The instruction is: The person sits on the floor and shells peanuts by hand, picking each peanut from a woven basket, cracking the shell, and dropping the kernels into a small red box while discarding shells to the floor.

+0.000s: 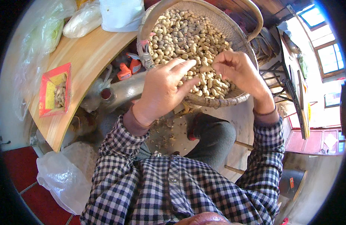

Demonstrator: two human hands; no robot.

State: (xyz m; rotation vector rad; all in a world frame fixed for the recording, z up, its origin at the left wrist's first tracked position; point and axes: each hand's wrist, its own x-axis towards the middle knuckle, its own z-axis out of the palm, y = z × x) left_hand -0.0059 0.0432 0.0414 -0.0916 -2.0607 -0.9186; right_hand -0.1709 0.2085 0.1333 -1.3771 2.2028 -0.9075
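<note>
A large woven wicker basket point(218, 102) with a thick bent handle stands before me, filled with unshelled peanuts point(187, 33). Over its near left part is my left hand point(161, 92), palm down, fingers apart, with no object visible in its grasp. My right hand point(240, 70) hovers above the peanuts at the right side, thumb and fingers curled towards each other. Blur and the angle hide whether something small is between those fingertips. Bits of shell point(167, 135) lie scattered on the floor below the basket.
On the wooden table point(77, 64) at left sit a red paper box point(54, 92) holding several peanuts and some plastic-wrapped goods point(82, 22). Orange bottles point(129, 67) and a metal pipe point(127, 87) are beside the basket. A clear plastic bag point(63, 180) lies lower left.
</note>
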